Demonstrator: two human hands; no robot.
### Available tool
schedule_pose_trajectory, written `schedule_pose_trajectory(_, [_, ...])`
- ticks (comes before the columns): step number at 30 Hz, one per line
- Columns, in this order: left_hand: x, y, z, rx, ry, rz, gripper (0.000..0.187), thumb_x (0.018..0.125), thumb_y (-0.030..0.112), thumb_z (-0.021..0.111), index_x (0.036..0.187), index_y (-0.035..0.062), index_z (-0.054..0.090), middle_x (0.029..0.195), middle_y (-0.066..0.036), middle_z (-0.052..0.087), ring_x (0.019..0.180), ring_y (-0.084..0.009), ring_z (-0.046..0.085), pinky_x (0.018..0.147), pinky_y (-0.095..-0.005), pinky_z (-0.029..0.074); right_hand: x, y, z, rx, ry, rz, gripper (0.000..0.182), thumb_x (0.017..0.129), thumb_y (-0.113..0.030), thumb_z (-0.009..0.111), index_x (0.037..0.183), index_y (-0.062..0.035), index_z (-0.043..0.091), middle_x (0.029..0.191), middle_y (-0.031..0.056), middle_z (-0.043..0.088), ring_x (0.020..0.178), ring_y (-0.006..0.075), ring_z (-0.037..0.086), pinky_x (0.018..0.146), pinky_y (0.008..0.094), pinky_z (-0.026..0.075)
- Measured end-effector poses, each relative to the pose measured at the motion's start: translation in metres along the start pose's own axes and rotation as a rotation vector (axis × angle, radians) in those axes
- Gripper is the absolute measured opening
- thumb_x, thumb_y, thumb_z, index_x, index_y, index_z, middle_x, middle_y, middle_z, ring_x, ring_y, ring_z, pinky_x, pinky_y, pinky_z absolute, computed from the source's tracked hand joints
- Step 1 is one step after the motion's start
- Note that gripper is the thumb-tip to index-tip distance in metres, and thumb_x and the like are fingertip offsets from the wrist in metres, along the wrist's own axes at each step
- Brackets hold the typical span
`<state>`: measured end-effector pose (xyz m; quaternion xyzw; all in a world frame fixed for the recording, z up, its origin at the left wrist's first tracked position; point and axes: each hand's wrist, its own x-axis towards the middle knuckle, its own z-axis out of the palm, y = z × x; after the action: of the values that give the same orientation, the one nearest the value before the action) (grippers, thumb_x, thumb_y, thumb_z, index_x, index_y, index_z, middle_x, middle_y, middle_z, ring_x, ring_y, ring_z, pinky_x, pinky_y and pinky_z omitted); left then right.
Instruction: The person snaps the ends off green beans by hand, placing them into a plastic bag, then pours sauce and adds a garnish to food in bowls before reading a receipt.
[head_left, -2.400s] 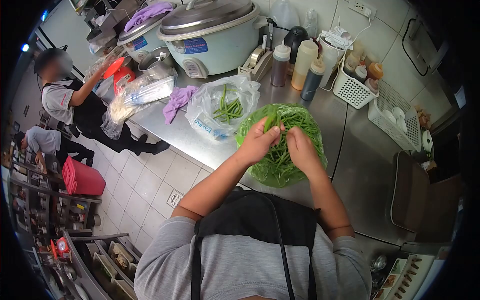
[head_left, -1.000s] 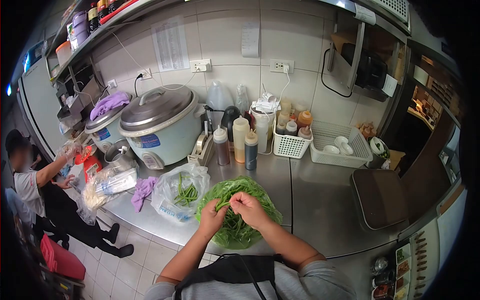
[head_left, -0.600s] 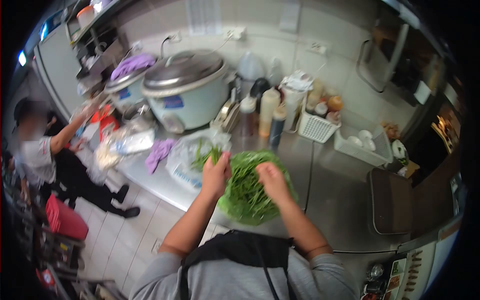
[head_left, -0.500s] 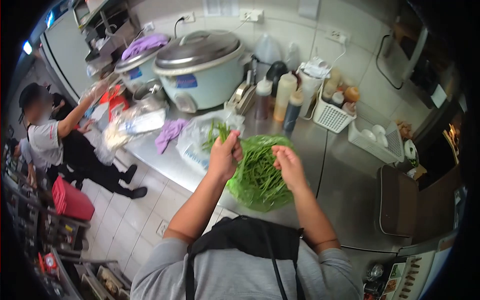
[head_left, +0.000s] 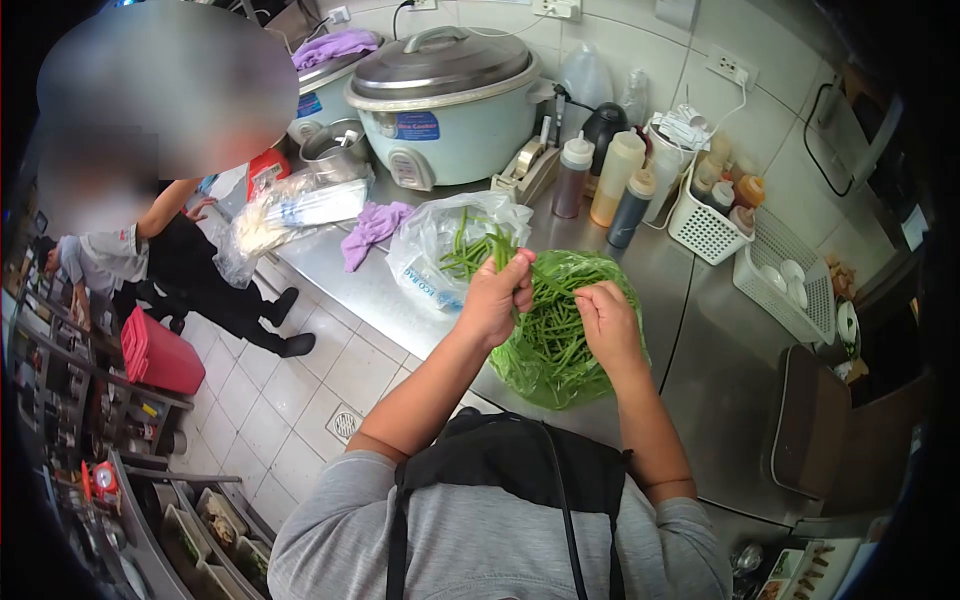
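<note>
My left hand (head_left: 497, 300) is closed around a bunch of long green beans (head_left: 503, 243), whose ends stick out above the fist. Close by on the right, my right hand (head_left: 610, 325) is closed in a pinch at the tip of a green bean that reaches across from the bunch. Below both hands sits an open green plastic bag (head_left: 520, 375) full of cut green bean pieces (head_left: 563, 335). Behind my left hand lies a white plastic bag (head_left: 415, 245) with more long beans at its mouth.
A large rice cooker (head_left: 440, 115) stands at the back of the steel counter (head_left: 690, 400). Sauce bottles (head_left: 618, 175) and white baskets (head_left: 705, 225) line the wall side. A purple cloth (head_left: 375, 232) lies left. A co-worker (head_left: 215, 260) stands beyond the counter's left end.
My hands have come closer together, and a bean now spans between them. The whole view has shifted, with the counter items sitting further right. The co-worker appears nearer the counter.
</note>
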<state>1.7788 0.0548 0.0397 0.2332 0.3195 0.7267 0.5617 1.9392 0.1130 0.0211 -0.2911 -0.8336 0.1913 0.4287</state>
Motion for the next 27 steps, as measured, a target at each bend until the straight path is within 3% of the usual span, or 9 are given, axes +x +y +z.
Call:
schedule_pose_trajectory(7, [-0.017,-0.021,0.011,0.58,-0.252,0.179,0.012,0.081,0.015,0.052,0.087,0.0037,0.051,0.062,0.002,0.046,0.051,-0.0051,0.038,0.046,-0.0189,0.031,0.001,0.018,0.005,-0.185,0.047,0.197,0.011,0.077,-0.014,0.048,0.075,-0.0046,0.054,0.073,0.0135,0.055,0.067,0.0329,0.053,0.058,0.0394,0.042])
schedule_pose_trajectory(11, [0.003,0.004,0.002,0.757,0.0,0.362,0.012,0.079,0.011,0.054,0.086,0.0024,0.056,0.074,-0.002,0.056,0.068,-0.008,0.049,0.062,-0.0233,0.041,0.002,0.026,-0.001,-0.155,0.014,0.276,0.011,0.076,-0.013,0.05,0.076,-0.0041,0.055,0.077,0.0141,0.056,0.07,0.0321,0.054,0.061,0.0383,0.043])
schedule_pose_trajectory(14, [0.031,0.034,-0.015,0.861,0.198,0.492,0.012,0.079,0.011,0.053,0.086,0.0016,0.056,0.074,-0.005,0.057,0.069,-0.0098,0.051,0.063,-0.0243,0.042,0.003,0.025,-0.003,-0.097,-0.039,0.196,0.012,0.076,-0.012,0.051,0.084,-0.005,0.057,0.08,0.014,0.056,0.074,0.032,0.053,0.065,0.0376,0.043])
schedule_pose_trajectory(16, [0.066,0.04,-0.045,1.012,0.236,0.879,0.014,0.074,0.007,0.053,0.087,0.0011,0.055,0.075,-0.014,0.056,0.071,-0.0245,0.054,0.065,-0.0318,0.042,0.003,0.022,0.002,-0.124,-0.123,0.129,0.018,0.076,-0.011,0.052,0.093,-0.0068,0.057,0.086,0.0145,0.055,0.079,0.0325,0.052,0.067,0.0375,0.043])
schedule_pose_trajectory(17, [0.086,0.038,-0.073,1.151,0.309,0.9,0.017,0.074,0.011,0.052,0.088,0.0017,0.055,0.084,-0.015,0.054,0.082,-0.0279,0.051,0.073,-0.0344,0.04,0.004,0.014,0.004,-0.151,-0.168,0.095,0.022,0.075,-0.01,0.052,0.097,-0.0078,0.056,0.089,0.0148,0.054,0.08,0.033,0.051,0.068,0.0376,0.043])
schedule_pose_trajectory(18, [0.1,0.04,-0.092,1.194,0.348,0.724,0.023,0.07,0.011,0.054,0.091,0.0024,0.054,0.091,-0.016,0.053,0.088,-0.0302,0.049,0.077,-0.036,0.039,0.003,0.009,0.007,-0.167,-0.254,0.13,0.027,0.074,-0.009,0.053,0.1,-0.0089,0.055,0.092,0.0153,0.052,0.083,0.0331,0.05,0.069,0.0377,0.042])
schedule_pose_trajectory(19, [0.114,0.033,-0.116,1.313,0.422,0.816,0.029,0.068,0.013,0.056,0.095,0.0036,0.053,0.093,-0.017,0.052,0.091,-0.0322,0.048,0.08,-0.0377,0.039,0.001,0.001,0.012,-0.202,-0.271,0.024,0.027,0.073,-0.008,0.054,0.1,-0.0089,0.055,0.09,0.0147,0.051,0.082,0.0326,0.051,0.068,0.0379,0.042])
schedule_pose_trajectory(22, [0.098,0.038,-0.125,1.555,0.544,0.274,0.042,0.068,0.022,0.06,0.107,0.0103,0.049,0.102,-0.018,0.047,0.096,-0.0334,0.047,0.081,-0.0403,0.04,-0.022,0.006,0.032,-0.336,-0.521,-0.012,0.025,0.07,-0.008,0.058,0.094,-0.0095,0.058,0.088,0.0113,0.047,0.082,0.0286,0.05,0.068,0.0387,0.042])
schedule_pose_trajectory(27, [0.091,0.009,-0.12,1.363,0.328,0.497,0.034,0.069,0.023,0.058,0.099,0.0096,0.053,0.1,-0.017,0.046,0.092,-0.0333,0.048,0.079,-0.0393,0.04,-0.022,0.006,0.039,-0.396,-0.573,0.09,0.013,0.071,-0.01,0.058,0.084,-0.0067,0.061,0.085,0.009,0.047,0.08,0.026,0.049,0.068,0.0373,0.042])
